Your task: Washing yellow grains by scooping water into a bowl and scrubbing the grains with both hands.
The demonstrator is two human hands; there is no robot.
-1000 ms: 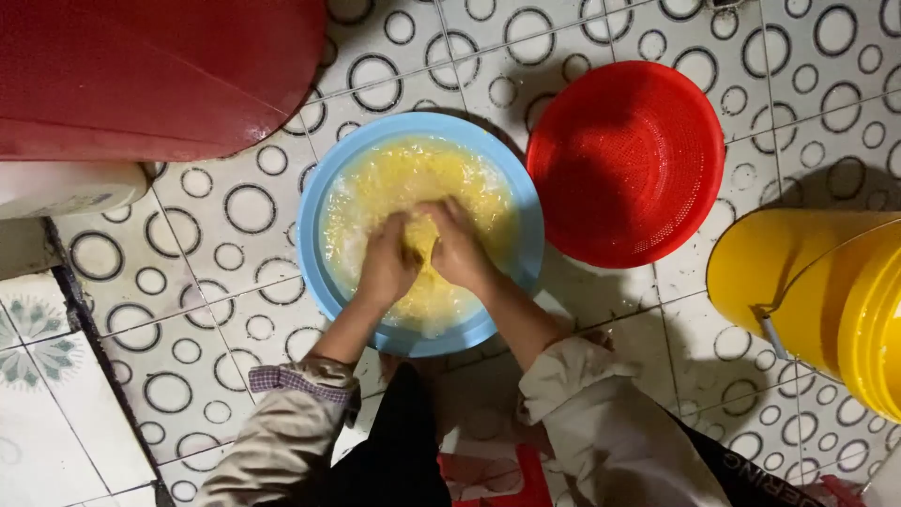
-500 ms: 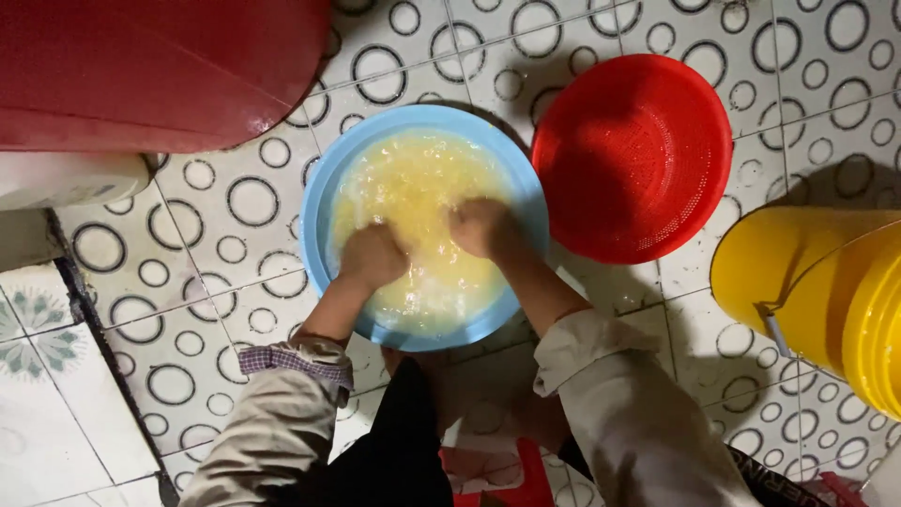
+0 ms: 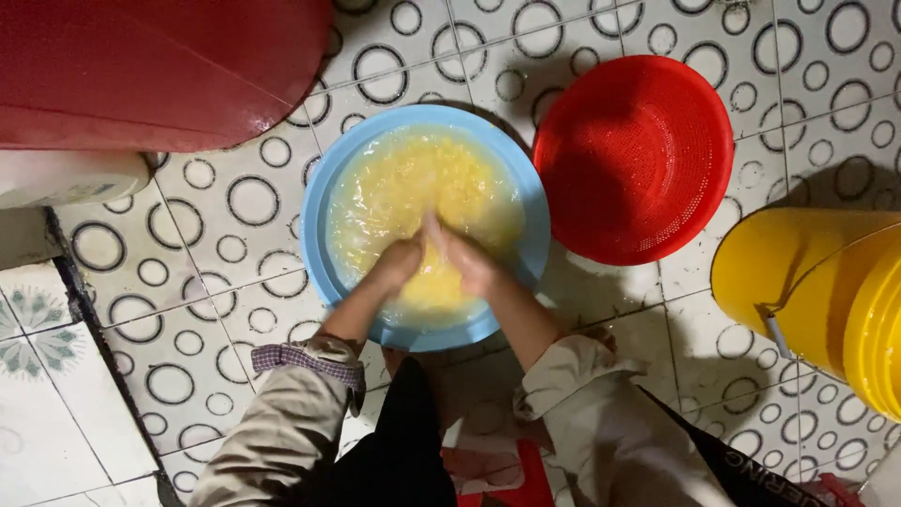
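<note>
— Where are the hands?

— Both are down in the blue basin (image 3: 324, 202) on the tiled floor (image 3: 216, 202). The left hand (image 3: 399, 263) and right hand (image 3: 466, 261) press together in the yellow grains (image 3: 413, 183), which sit under cloudy water.

— Closed on anything?

— They're blurred; I cannot tell how far either grip is closed, or what it holds.

— How far along?

— Midway, I'd judge: the water is milky (not clear), and the red strainer (image 3: 638, 155) just beside the basin holds nothing yet.

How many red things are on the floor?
2, maybe more out of view: a red strainer basket right of the blue basin, and a big red tub at top left.
</note>
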